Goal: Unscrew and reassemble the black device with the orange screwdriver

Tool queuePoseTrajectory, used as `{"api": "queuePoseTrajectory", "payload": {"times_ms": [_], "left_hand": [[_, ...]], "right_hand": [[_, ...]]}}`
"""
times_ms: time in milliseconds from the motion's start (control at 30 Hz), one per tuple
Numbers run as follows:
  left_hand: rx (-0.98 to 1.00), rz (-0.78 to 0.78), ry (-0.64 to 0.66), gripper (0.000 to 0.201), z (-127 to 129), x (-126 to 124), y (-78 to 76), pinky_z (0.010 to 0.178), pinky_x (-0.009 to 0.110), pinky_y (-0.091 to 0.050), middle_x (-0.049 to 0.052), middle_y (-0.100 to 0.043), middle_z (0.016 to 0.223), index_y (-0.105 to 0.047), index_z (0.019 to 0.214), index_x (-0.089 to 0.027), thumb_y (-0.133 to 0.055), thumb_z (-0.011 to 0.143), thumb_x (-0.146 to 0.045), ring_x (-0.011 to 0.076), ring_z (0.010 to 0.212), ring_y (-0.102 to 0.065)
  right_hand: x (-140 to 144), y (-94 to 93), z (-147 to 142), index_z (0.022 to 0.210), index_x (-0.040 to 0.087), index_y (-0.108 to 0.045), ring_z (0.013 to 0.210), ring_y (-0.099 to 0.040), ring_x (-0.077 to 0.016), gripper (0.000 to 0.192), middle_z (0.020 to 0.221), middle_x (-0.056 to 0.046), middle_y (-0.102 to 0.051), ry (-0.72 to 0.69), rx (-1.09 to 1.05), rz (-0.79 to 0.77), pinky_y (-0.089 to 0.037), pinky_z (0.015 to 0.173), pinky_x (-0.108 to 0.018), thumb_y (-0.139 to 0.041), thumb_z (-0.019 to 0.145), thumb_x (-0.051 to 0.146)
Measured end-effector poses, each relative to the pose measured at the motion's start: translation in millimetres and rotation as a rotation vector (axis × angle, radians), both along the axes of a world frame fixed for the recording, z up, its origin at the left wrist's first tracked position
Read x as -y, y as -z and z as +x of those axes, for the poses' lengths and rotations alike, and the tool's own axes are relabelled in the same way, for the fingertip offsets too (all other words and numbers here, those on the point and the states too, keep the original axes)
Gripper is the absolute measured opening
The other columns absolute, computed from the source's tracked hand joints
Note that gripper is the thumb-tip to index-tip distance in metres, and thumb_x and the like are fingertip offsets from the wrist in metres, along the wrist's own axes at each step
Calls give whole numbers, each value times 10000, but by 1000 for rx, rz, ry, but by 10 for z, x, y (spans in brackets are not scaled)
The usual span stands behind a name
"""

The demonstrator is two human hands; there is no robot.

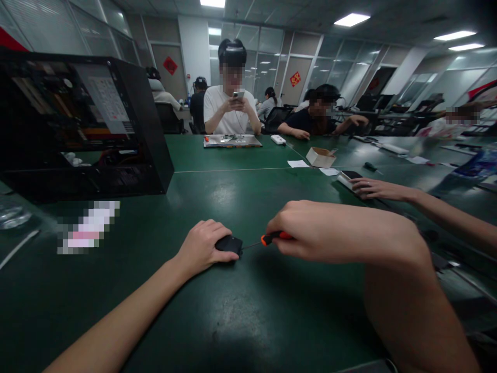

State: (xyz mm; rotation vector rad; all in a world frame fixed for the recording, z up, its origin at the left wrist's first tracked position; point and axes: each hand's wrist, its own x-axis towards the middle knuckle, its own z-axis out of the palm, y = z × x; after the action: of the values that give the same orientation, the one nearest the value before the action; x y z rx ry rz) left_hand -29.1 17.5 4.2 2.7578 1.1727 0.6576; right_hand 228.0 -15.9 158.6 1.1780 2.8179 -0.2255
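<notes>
On the green table (pixel 174 311), my left hand (pixel 204 242) grips a small black box-like device (pixel 230 244) whose exact kind I cannot make out. My right hand (pixel 297 230) is closed around the black and orange handle of a screwdriver (pixel 267 239). The thin shaft runs leftward, and its tip meets the right end of the black device. My left fingers and palm hide part of the device. Most of the handle is covered by my right fingers.
An open black computer case (pixel 147 129) stands at the left. Across the table, a person (pixel 231 114) holds a phone behind a flat panel (pixel 248 141). A small box (pixel 320 157) and papers (pixel 298 163) lie at the back right. Another person's hand (pixel 367 188) rests at the right.
</notes>
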Motion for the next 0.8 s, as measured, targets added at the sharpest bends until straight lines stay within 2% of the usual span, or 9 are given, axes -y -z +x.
{"api": "queuePoseTrajectory", "payload": {"times_ms": [133,300,467,600,700,800], "left_hand": [[-25,-1,-17,639,6,-3,17,761,377,-419,77,-719,940,-697,979,-184,-573,822,-792,273,867,-624],[-49,13,-25,643,17,-10,34,759,371,-411,79,-715,947,-680,977,-183,-560,826,-795,273,868,-621],[-47,26,-34,657,28,5,24,741,364,-414,79,-713,931,-676,972,-184,-520,837,-807,269,849,-616],[-47,22,-35,659,46,20,5,736,367,-416,86,-717,937,-681,956,-174,-511,846,-801,274,846,-617],[-27,26,-59,661,52,22,5,736,369,-420,92,-722,939,-683,957,-177,-516,838,-805,275,843,-618],[-20,29,-86,656,50,22,6,751,373,-434,94,-724,957,-678,996,-181,-526,838,-798,273,853,-623]], "right_hand": [[-8,18,-28,799,225,-771,530,-593,-165,164,671,-36,-701,9,9,-16,-334,533,-308,-624,869,243],[-99,67,-92,834,232,-784,628,-637,-188,204,732,-48,-733,-5,62,-4,-349,560,-295,-618,915,317],[-255,203,-34,870,222,-797,672,-645,-197,279,777,-61,-742,23,41,-91,-362,569,-297,-646,908,454],[-302,495,167,875,206,-769,688,-628,-200,416,743,-63,-710,8,-20,-111,-349,588,-299,-577,931,571],[-320,799,303,864,179,-735,627,-594,-168,449,693,-52,-675,6,-109,-117,-343,598,-290,-516,973,556],[-344,1058,337,840,159,-705,605,-564,-155,466,686,-54,-654,4,-149,-40,-339,610,-286,-477,997,534]]}}
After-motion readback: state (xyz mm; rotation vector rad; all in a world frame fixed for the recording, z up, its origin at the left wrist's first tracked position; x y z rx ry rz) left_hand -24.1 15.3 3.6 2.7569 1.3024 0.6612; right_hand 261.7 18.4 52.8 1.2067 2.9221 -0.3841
